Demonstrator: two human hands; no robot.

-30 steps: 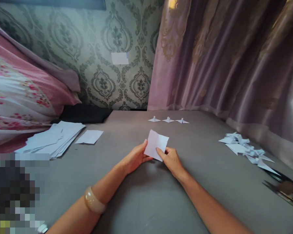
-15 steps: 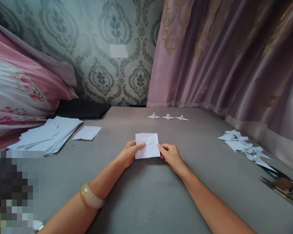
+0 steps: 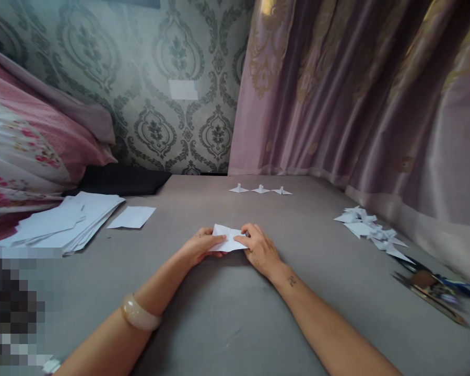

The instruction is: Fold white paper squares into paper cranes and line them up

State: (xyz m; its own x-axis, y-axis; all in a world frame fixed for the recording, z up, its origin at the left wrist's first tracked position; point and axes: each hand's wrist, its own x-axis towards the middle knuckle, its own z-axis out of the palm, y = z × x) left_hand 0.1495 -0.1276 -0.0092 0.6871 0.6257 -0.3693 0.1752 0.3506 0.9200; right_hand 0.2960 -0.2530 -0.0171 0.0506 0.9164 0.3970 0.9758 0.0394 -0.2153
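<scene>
A creased sheet of white paper (image 3: 227,241) is held between both hands, just above the grey surface (image 3: 203,324). My left hand (image 3: 201,245) grips its left side, thumb on top and fingers underneath. At the right side, my right hand (image 3: 259,249) pinches it, with the thumb on the face and the index finger bent over the top edge. Part of the sheet is hidden under the fingers of my right hand. A pale bangle (image 3: 140,313) circles my left wrist.
Three folded paper pieces (image 3: 260,189) stand in a row at the back. On the left lie a stack of paper (image 3: 68,222), a single sheet (image 3: 132,217) and a black folded cloth (image 3: 121,179). At right are piled folded papers (image 3: 370,227) and pointed tools (image 3: 431,297).
My right hand has moved up over the sheet's right side, its index finger now over the top edge. The paper looks lower and more tilted or bent. The view has shifted slightly.
</scene>
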